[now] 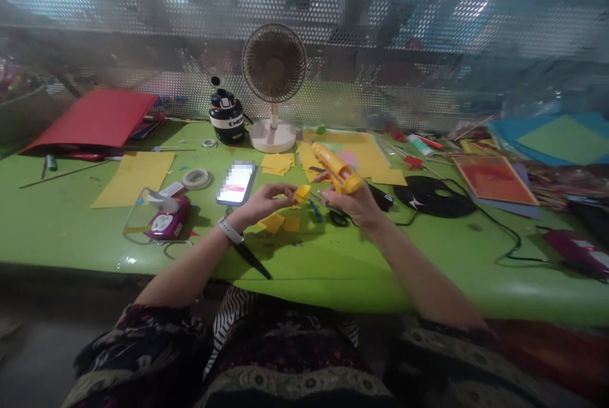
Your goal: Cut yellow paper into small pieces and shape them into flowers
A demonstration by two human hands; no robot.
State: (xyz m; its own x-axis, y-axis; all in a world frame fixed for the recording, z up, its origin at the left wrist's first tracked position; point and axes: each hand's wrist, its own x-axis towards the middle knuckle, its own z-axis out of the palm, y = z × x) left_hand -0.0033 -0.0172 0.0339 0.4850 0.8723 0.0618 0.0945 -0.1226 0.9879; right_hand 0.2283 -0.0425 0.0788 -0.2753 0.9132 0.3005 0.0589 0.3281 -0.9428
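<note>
My left hand point(269, 200) pinches a small folded piece of yellow paper point(302, 193) above the middle of the table. Just to its right, my right hand point(354, 204) is wrapped round a yellow glue gun point(337, 168); the grip is mostly hidden by the fingers. Below the hands lie yellow paper squares point(292, 224) and scissors point(338, 217), whose blades are partly covered. A stack of more yellow squares point(277, 164) sits beyond my left hand, near a phone point(236, 183) with a lit screen.
A fan point(275, 65) and a black container point(227, 119) stand at the back. Left are a tape roll point(196, 178), a purple device point(167, 221) and red sheets point(95, 119). A black disc point(432, 197), cables, an orange-red sheet point(495, 178) and blue sheets point(509, 132) lie right.
</note>
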